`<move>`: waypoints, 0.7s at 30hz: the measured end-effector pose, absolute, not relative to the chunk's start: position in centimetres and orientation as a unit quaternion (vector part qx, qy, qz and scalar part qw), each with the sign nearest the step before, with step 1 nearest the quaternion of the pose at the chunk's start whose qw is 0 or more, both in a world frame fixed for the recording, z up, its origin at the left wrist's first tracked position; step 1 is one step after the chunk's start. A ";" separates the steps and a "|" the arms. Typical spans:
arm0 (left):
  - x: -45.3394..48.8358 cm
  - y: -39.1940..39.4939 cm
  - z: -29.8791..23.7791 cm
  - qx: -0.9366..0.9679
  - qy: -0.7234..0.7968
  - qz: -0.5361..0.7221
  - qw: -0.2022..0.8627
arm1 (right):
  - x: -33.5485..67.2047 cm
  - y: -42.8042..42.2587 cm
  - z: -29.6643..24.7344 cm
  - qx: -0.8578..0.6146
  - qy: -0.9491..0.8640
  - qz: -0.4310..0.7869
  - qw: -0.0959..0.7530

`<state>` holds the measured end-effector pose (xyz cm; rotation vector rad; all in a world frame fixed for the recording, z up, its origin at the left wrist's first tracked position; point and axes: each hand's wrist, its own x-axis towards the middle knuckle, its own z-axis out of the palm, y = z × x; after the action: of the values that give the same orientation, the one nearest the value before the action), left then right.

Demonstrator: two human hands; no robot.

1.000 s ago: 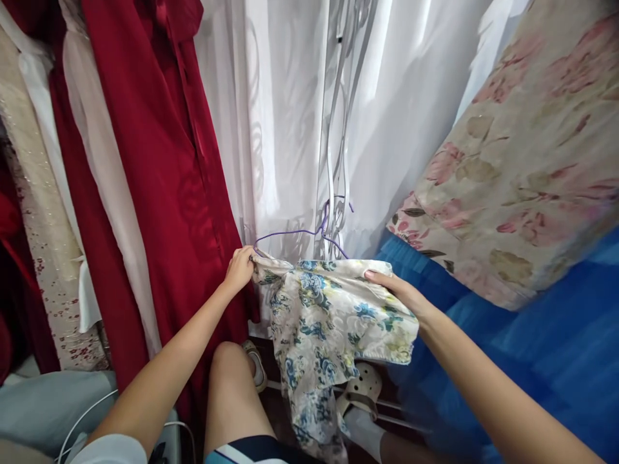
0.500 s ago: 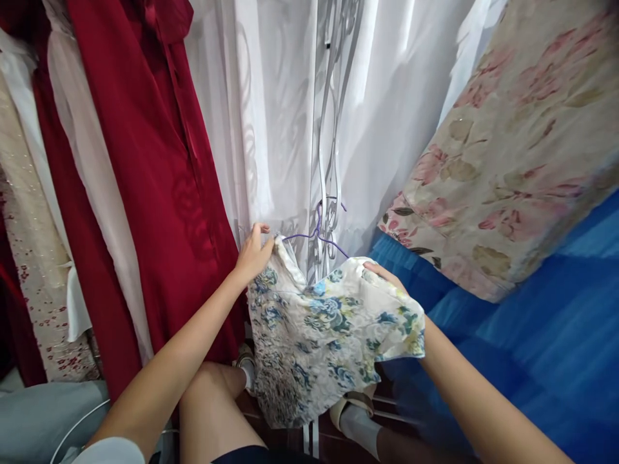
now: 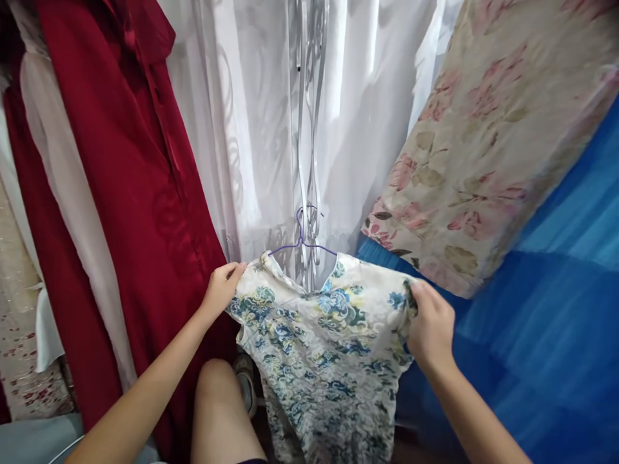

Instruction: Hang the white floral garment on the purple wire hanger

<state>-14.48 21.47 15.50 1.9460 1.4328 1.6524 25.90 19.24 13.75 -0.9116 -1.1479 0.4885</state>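
Observation:
A white floral blouse with blue, green and yellow flowers is spread between my two hands, its V-neck facing up. Inside its shoulders sits a purple wire hanger, its hook up against the white metal scrollwork. My left hand pinches the left shoulder edge. On the other side, my right hand grips the right sleeve edge with its fingers wrapped over the cloth. The blouse's lower part hangs down past the bottom of the view.
Red dresses and pale garments hang at the left. White metal scrollwork stands before a white curtain. At the right hang a pink floral garment and blue tulle. A grey cushion-like surface lies at lower left.
My right hand has come from under the blouse's shoulder to its sleeve edge. My left hand has moved down and outward. The blouse is now stretched wider and flatter.

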 end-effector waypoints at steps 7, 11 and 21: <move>-12.1 21.0 14.4 0.654 0.509 0.560 0.006 | 23.1 18.3 21.1 -0.351 -0.544 0.190 0.739; -11.7 23.6 12.4 0.583 0.546 0.600 -0.026 | 21.3 16.5 21.6 -0.353 -0.600 0.109 0.710; -10.2 24.4 8.5 0.511 0.518 0.684 0.060 | 21.3 15.9 19.7 -0.277 -0.754 0.189 0.564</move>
<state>-10.21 24.44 8.46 1.5459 1.5680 2.0700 21.25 15.94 19.68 -0.6522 -1.7745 0.4449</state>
